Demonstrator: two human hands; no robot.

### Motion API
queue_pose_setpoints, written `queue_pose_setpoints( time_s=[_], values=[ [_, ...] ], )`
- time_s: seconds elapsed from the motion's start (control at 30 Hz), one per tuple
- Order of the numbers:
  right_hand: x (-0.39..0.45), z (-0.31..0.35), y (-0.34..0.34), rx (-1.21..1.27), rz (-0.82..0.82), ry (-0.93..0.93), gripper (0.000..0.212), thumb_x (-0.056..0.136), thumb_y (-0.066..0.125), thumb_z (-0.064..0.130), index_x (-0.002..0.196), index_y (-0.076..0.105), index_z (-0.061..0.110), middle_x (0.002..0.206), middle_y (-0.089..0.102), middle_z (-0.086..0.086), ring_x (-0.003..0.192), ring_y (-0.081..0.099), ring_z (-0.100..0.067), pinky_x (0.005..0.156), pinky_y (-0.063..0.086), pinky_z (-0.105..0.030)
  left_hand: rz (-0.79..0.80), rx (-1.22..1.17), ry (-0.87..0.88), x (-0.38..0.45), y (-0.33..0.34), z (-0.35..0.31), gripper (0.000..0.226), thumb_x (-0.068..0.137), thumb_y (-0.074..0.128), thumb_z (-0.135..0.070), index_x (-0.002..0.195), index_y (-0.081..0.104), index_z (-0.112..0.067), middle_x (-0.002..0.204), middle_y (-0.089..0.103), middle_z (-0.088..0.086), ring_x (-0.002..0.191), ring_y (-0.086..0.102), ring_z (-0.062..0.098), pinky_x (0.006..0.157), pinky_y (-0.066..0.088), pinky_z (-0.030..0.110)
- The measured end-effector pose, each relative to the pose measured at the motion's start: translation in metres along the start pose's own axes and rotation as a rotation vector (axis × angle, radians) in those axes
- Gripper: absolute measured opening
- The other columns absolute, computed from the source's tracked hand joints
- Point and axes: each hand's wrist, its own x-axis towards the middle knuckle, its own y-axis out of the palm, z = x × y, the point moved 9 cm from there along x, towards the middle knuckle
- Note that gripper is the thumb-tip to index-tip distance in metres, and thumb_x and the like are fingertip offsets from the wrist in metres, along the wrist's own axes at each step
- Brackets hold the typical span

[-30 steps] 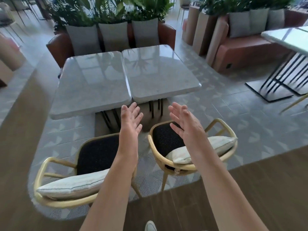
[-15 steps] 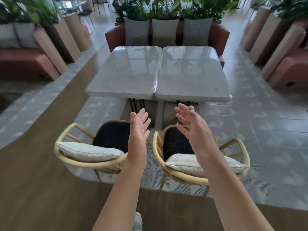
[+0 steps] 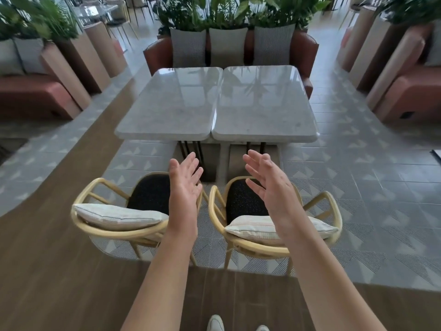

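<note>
The two pale yellow bentwood armchairs with black seats sit right in front, backs toward the camera, side by side on the grey patterned tile floor (image 3: 358, 177) and a bit apart from the tables. The left armchair (image 3: 150, 194) has a striped off-white cushion (image 3: 117, 216) lying against its backrest, and the right armchair (image 3: 241, 201) has a matching cushion (image 3: 257, 226) in the same spot. Neither hand is touching anything: the left hand (image 3: 185, 187) hovers above the left armchair and the right hand (image 3: 269, 185) above the right armchair, both with fingers straight and spread, palms roughly facing each other, holding nothing. Past the chairs, two grey marble-top tables (image 3: 171, 103) stand edge to edge, then comes a brown leather sofa (image 3: 307, 53) with three grey pillows (image 3: 226, 46) and leafy green plants (image 3: 226, 10) behind it. A brown wood-look floor (image 3: 47, 271) is underfoot, and white shoe toes (image 3: 215, 323) show at the bottom edge
</note>
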Motion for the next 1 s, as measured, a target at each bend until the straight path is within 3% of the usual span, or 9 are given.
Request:
queue_pose_setpoints(
  time_s=[0.2,0.43,0.6,0.8,1.0],
  values=[
    [0.000,-0.013,0.004,0.000,-0.009,0.015,0.049,0.105,0.033,0.042,0.147,0.047,0.020,0.144,0.055,0.007,0.134,0.048,-0.006,0.117,0.038,-0.039,-0.027,-0.018,0.003,-0.004,-0.012,0.003,0.070,0.102,0.012,-0.063,0.157,0.033,-0.026,0.159,0.040,-0.004,0.142,0.043,0.011,0.123,0.025,0.045],
    [0.009,-0.013,0.057,-0.041,0.018,-0.016,0.050,0.105,0.034,0.042,0.149,0.045,0.021,0.147,0.052,0.007,0.137,0.045,-0.006,0.119,0.035,-0.040,0.016,-0.069,0.014,0.019,-0.050,-0.001,0.082,0.093,0.018,-0.074,0.156,0.035,-0.025,0.159,0.041,-0.003,0.142,0.043,0.012,0.122,0.026,0.043],
    [0.019,-0.005,0.068,-0.027,-0.108,-0.059,0.077,0.083,0.038,0.059,0.148,0.045,0.019,0.146,0.053,0.007,0.136,0.047,-0.005,0.117,0.037,-0.039,0.178,-0.034,-0.020,0.048,-0.042,-0.006,0.079,0.091,0.020,-0.071,0.155,0.035,-0.028,0.160,0.039,-0.005,0.143,0.041,0.010,0.123,0.024,0.042],
    [0.011,0.000,0.050,-0.024,-0.259,-0.081,0.079,0.083,0.035,0.061,0.149,0.043,0.020,0.148,0.051,0.006,0.137,0.045,-0.006,0.117,0.037,-0.035,0.355,-0.030,-0.030,0.059,-0.005,-0.012,0.077,0.091,0.021,-0.068,0.155,0.035,-0.028,0.159,0.040,-0.005,0.142,0.042,0.010,0.122,0.025,0.042],
    [-0.041,0.012,-0.033,0.004,-0.505,-0.123,0.074,0.086,0.034,0.061,0.148,0.045,0.023,0.147,0.053,0.009,0.136,0.046,-0.002,0.115,0.038,-0.029,0.586,0.008,-0.071,0.019,0.089,-0.007,0.064,0.102,0.016,-0.059,0.153,0.039,-0.028,0.156,0.044,-0.004,0.138,0.046,0.009,0.123,0.024,0.047]
  ],
)
